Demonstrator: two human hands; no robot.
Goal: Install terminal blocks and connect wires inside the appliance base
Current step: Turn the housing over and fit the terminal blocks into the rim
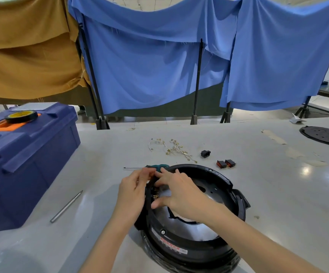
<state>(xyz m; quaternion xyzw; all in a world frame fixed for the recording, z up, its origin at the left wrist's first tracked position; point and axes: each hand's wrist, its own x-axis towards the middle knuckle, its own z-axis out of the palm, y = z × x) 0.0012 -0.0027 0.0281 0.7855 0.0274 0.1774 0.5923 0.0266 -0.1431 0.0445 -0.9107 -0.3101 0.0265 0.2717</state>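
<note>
Both hands work at the far-left rim of the appliance base. The left hand is outside the wall, fingers curled toward a small reddish part; can't tell if it's pinched. The right hand reaches over the opening, fingers spread straight, tips on the rim, gripping nothing. The base sits on the table, open side up, handle lug to the right. Just behind it, the screwdriver lies flat, long axis left-right, tip pointing left. Further back: loose wires, black socket, two red switches.
</note>
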